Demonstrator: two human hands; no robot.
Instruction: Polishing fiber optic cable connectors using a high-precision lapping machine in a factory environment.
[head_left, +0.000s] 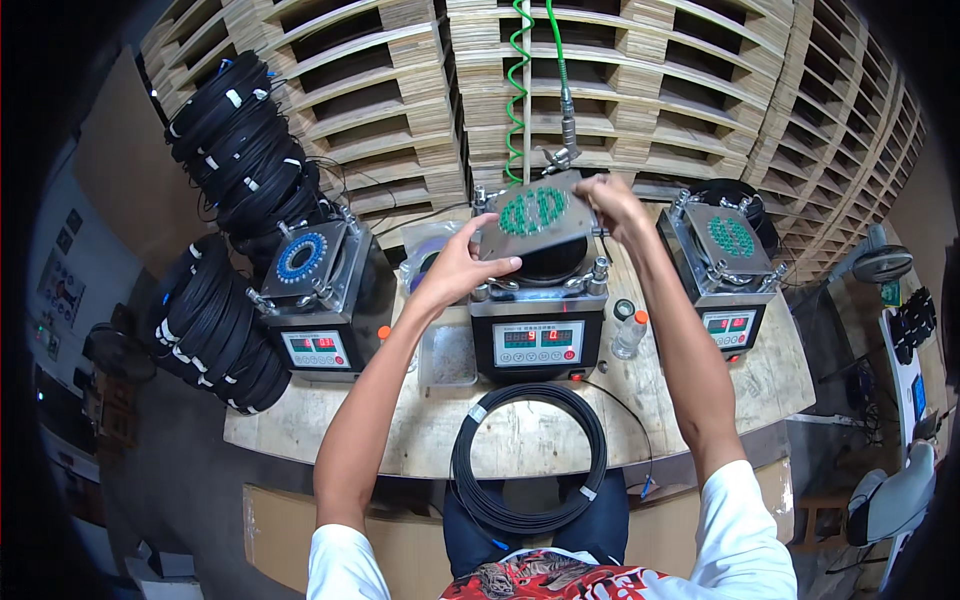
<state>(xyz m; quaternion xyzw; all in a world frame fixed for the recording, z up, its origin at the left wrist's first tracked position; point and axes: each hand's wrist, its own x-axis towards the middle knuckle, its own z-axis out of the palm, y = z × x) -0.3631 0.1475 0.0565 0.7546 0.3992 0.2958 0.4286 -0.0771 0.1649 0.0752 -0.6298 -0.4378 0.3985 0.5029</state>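
A square metal polishing plate (566, 226) with a ring of green connectors (533, 211) is held tilted between my two hands. My left hand (456, 268) grips its near left corner, thumb along the front edge, and my right hand (614, 204) closes on its far right edge. The plate hangs over the dark round platen (552, 266) of the middle polishing machine (488, 342), raised off it. Metal clamp posts (600, 270) stand at that machine's corners. A coil of black cable (463, 440) lies at the table's front edge, partly over my lap.
Similar machines stand to the left (316, 348) and right (718, 325), each with a plate on top. A clear tray (448, 356) and an orange-capped bottle (629, 337) flank the middle one. Tall cable stacks (245, 185) rise at left. Behind hangs a green air hose (557, 55).
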